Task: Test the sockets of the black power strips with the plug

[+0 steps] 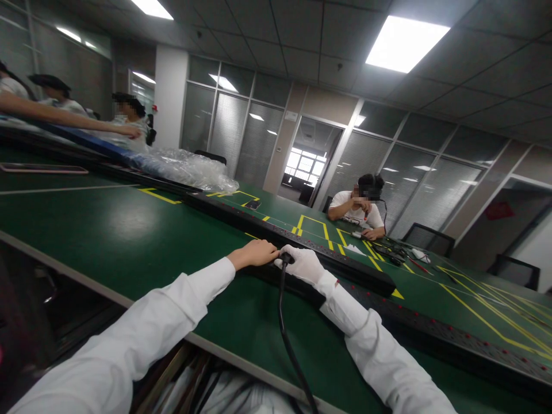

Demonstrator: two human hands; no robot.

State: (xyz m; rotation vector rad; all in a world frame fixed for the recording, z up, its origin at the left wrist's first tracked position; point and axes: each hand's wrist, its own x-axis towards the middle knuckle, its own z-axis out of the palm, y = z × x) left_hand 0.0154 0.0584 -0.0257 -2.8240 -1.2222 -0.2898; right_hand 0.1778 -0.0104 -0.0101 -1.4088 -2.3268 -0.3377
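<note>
My left hand (pixel 257 253) is bare, with its fingers curled closed close to the end of a long black strip (pixel 401 313) dotted with red, like a power strip. What those fingers hold is hidden. Beside it, my right hand (pixel 305 265) wears a white glove and closes around a black plug (pixel 286 259). From that plug a thick black cable (pixel 282 316) hangs down past the table's near edge. A second long black strip (pixel 241 217) lies just beyond my hands, parallel to the first.
The green table (pixel 142 221) carries yellow tape marks. Clear plastic wrap (pixel 190 169) lies at the left, and a phone (pixel 43 168) near it. One person (pixel 356 207) sits across the table by tangled cables (pixel 392 252); other people are at the far left.
</note>
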